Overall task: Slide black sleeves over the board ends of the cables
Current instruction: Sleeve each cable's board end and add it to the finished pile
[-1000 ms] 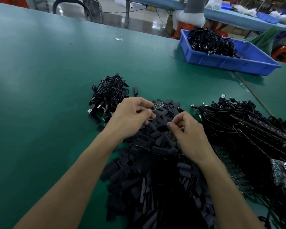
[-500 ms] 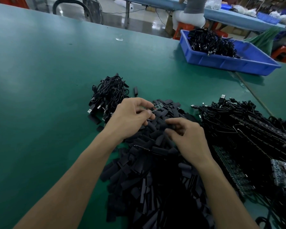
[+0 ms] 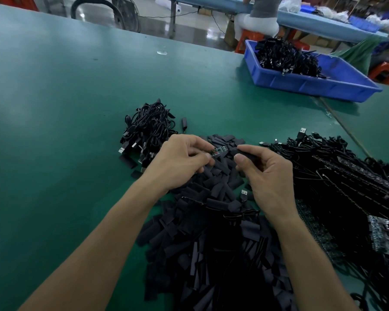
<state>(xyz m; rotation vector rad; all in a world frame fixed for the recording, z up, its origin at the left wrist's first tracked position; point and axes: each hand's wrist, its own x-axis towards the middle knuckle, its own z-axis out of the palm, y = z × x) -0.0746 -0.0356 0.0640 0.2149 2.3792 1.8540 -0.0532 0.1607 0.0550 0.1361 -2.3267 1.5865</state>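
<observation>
My left hand (image 3: 180,162) pinches a cable just behind its small board end (image 3: 219,151), which sticks out to the right. A black sleeve (image 3: 245,153) is pinched between the thumb and fingers of my right hand (image 3: 265,176), its open end just right of the board tip. Both hands hover above a big heap of loose black sleeves (image 3: 211,243). The held cable's cord trails down across the heap to a USB plug (image 3: 244,195).
A bundle of coiled cables (image 3: 148,129) lies left of my hands. Cables with boards (image 3: 346,176) are heaped at the right. A blue bin (image 3: 337,84) holding more cables stands far right on the green table (image 3: 54,108). A person sits beyond it.
My right hand lifted a sleeve out of the heap and brought it up beside the board end. My left hand stayed in place.
</observation>
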